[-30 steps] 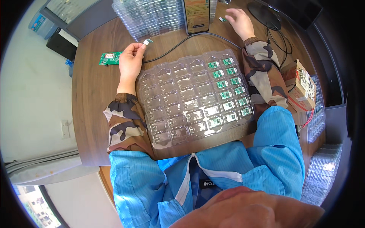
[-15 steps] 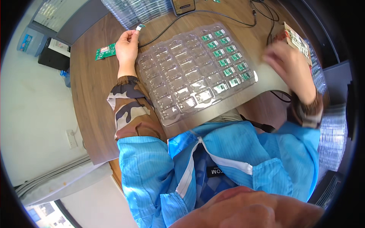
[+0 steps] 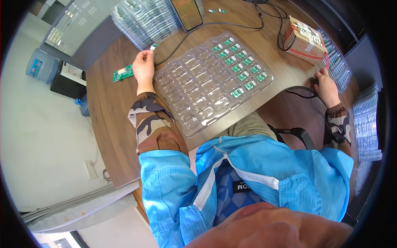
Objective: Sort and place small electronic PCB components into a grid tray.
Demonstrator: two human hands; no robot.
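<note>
The left hand [image 3: 144, 68], thumb and fingers pinched together, holds a small green-and-white circuit module [image 3: 153, 47] projecting beyond its fingertips, the long axis running away and slightly rightward. This module lies just past the far left corner of a clear plastic pocketed tray [image 3: 186, 78], far nearer the left hand than the right hand [image 3: 327, 89], which curls beside a brown cardboard carton [image 3: 304, 41]; its grip cannot be told. Small green boards [image 3: 242, 76] sit in the tray's right-side pockets.
</note>
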